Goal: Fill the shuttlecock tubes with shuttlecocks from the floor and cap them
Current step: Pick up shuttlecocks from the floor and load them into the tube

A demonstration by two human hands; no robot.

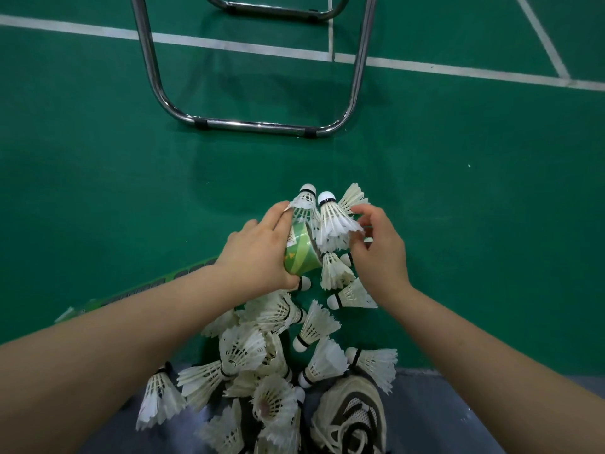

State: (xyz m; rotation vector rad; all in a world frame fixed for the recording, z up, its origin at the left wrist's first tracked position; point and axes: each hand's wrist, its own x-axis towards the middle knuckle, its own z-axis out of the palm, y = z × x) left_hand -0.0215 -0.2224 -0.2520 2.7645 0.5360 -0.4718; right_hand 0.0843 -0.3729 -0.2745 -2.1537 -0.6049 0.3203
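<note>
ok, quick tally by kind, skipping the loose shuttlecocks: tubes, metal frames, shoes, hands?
Green tubes: 2 (one held, one lying on the floor)
Metal frames: 2
Shoes: 1
Hands: 2
Total: 7

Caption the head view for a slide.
Left hand grips a green tube while right hand pinches a shuttlecock above a pile on the green floor.

an indoor badminton court — green sports floor (98,158) marked with white boundary lines (229,45), feather shuttlecocks (262,355) heaped on it, and the chrome tube legs of a folding chair (255,126) standing just beyond — a sports hall.
</note>
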